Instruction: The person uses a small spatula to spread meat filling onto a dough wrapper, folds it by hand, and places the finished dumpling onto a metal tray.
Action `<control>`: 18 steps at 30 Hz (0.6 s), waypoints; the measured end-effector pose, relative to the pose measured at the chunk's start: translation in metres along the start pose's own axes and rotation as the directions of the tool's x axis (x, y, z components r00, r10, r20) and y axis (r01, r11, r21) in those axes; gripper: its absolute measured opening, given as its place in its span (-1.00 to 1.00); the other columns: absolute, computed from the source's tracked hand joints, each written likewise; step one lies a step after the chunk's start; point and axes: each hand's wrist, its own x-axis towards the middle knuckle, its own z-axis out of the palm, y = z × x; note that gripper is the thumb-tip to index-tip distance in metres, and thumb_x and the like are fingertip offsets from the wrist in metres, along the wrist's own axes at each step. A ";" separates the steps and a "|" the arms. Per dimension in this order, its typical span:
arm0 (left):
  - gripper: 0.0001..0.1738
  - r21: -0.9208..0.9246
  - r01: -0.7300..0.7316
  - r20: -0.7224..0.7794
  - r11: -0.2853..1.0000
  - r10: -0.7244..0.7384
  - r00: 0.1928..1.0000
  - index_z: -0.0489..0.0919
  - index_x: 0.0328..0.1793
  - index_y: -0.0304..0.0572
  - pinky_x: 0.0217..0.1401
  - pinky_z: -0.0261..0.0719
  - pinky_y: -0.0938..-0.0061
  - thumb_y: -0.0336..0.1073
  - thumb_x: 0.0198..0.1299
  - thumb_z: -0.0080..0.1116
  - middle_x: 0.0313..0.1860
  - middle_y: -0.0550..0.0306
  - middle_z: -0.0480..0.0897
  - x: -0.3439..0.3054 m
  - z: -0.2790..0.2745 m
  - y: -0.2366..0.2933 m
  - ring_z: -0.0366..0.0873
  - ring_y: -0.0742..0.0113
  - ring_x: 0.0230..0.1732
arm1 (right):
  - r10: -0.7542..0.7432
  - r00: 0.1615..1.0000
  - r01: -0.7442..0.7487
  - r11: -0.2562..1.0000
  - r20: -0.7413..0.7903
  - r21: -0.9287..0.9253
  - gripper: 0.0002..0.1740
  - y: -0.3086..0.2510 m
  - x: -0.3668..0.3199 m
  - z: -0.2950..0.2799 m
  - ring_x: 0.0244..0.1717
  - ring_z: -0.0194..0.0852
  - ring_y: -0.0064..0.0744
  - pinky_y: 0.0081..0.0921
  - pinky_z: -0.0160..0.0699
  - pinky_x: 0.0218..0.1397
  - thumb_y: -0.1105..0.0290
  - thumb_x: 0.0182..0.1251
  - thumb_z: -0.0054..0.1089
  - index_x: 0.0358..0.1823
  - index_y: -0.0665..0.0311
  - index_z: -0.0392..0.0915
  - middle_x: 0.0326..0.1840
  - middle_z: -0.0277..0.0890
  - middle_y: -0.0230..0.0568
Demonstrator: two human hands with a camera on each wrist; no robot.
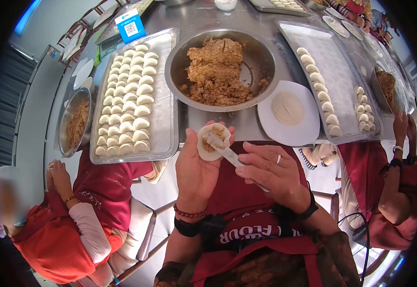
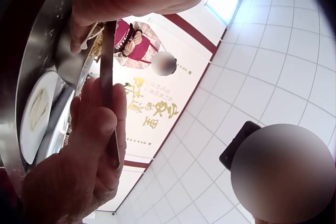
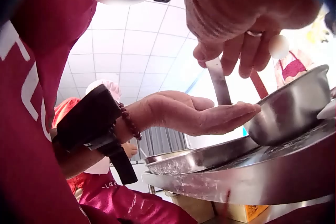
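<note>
On the palm of the left hand lies a round dough wrapper with brown filling on it. The right hand pinches a flat spatula, its tip in the filling. Seen from the right wrist, the left hand is palm up with fingers nearly straight, under the spatula held by the right hand. In the left wrist view the right hand grips the spatula between thumb and fingers. Ahead is a metal bowl of filling.
A tray with rows of dumplings stands at the left, another tray with fewer at the right. A white plate with wrappers lies beside the bowl. People sit on both sides; a blue code sign stands behind the left tray.
</note>
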 end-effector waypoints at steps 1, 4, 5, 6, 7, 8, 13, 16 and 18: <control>-0.36 0.011 -0.005 -0.006 1.000 0.005 1.000 0.33 0.31 -0.53 0.46 0.43 -0.07 0.01 0.60 -0.44 0.27 -0.34 0.47 0.000 -0.001 0.000 0.40 -0.30 0.37 | -0.016 1.000 0.016 1.000 0.012 0.009 -0.66 0.000 -0.001 -0.001 0.17 0.65 -0.21 -0.32 0.64 0.09 0.43 0.04 0.49 -0.11 0.09 0.66 -0.03 0.69 -0.32; -0.36 0.012 -0.015 -0.011 1.000 0.015 1.000 0.33 0.31 -0.53 0.46 0.43 -0.06 0.02 0.60 -0.45 0.27 -0.34 0.47 0.001 -0.002 0.001 0.40 -0.29 0.37 | -0.015 1.000 0.014 1.000 0.022 0.027 -0.66 -0.001 -0.001 -0.005 0.16 0.65 -0.21 -0.31 0.65 0.09 0.43 0.03 0.49 -0.11 0.09 0.67 -0.03 0.69 -0.31; -0.36 0.007 -0.017 -0.010 1.000 0.017 1.000 0.33 0.31 -0.53 0.46 0.43 -0.06 0.02 0.60 -0.45 0.27 -0.34 0.47 0.001 -0.003 0.001 0.40 -0.30 0.37 | -0.001 1.000 0.001 1.000 0.008 0.013 -0.66 0.000 -0.001 -0.006 0.16 0.65 -0.21 -0.31 0.65 0.08 0.43 0.03 0.49 -0.11 0.08 0.67 -0.03 0.69 -0.31; -0.36 -0.010 -0.016 -0.002 1.000 0.016 1.000 0.33 0.31 -0.53 0.47 0.43 -0.07 0.01 0.61 -0.45 0.28 -0.35 0.46 0.002 -0.003 0.001 0.40 -0.30 0.37 | 0.011 1.000 -0.011 1.000 -0.006 0.000 -0.66 0.000 -0.001 -0.006 0.16 0.65 -0.21 -0.31 0.65 0.08 0.44 0.03 0.49 -0.10 0.08 0.67 -0.03 0.69 -0.31; -0.37 -0.027 -0.015 0.006 1.000 0.015 1.000 0.32 0.31 -0.53 0.47 0.42 -0.07 0.01 0.61 -0.44 0.28 -0.35 0.46 0.002 -0.004 0.000 0.39 -0.31 0.38 | 0.024 0.999 -0.024 1.000 -0.021 -0.013 -0.65 0.001 0.000 -0.007 0.16 0.65 -0.20 -0.31 0.65 0.08 0.44 0.03 0.49 -0.10 0.08 0.67 -0.03 0.69 -0.32; -0.37 -0.044 -0.014 0.014 0.999 0.015 1.000 0.32 0.31 -0.54 0.47 0.42 -0.07 0.01 0.61 -0.44 0.29 -0.36 0.45 0.002 -0.005 0.000 0.39 -0.31 0.38 | 0.038 0.999 -0.039 0.999 -0.021 -0.023 -0.65 0.001 0.000 -0.006 0.16 0.65 -0.20 -0.31 0.66 0.07 0.44 0.02 0.49 -0.10 0.08 0.67 -0.03 0.69 -0.31; -0.38 -0.086 -0.015 0.014 0.996 0.016 1.000 0.28 0.33 -0.55 0.50 0.38 -0.11 -0.01 0.60 -0.42 0.32 -0.40 0.41 0.001 -0.004 0.000 0.34 -0.35 0.41 | 0.043 0.999 -0.044 0.999 -0.013 -0.029 -0.65 0.004 -0.005 0.003 0.17 0.65 -0.19 -0.30 0.66 0.06 0.44 0.02 0.49 -0.10 0.07 0.67 -0.02 0.70 -0.31; -0.38 -0.087 -0.023 0.016 0.996 0.024 1.000 0.27 0.34 -0.55 0.51 0.37 -0.13 -0.01 0.60 -0.41 0.33 -0.41 0.40 0.001 -0.004 -0.001 0.33 -0.36 0.42 | -0.011 1.000 0.011 1.000 0.018 0.011 -0.65 0.000 -0.003 -0.002 0.17 0.65 -0.21 -0.31 0.66 0.06 0.43 0.01 0.49 -0.11 0.08 0.68 -0.02 0.70 -0.32; -0.38 -0.086 -0.024 0.007 0.996 0.025 1.000 0.27 0.34 -0.55 0.51 0.37 -0.13 -0.01 0.60 -0.41 0.33 -0.42 0.40 0.002 -0.005 -0.001 0.33 -0.37 0.42 | -0.006 1.000 0.004 0.998 0.026 0.061 -0.66 0.001 -0.002 -0.003 0.17 0.65 -0.20 -0.31 0.65 0.07 0.44 0.04 0.48 -0.10 0.09 0.68 -0.03 0.70 -0.31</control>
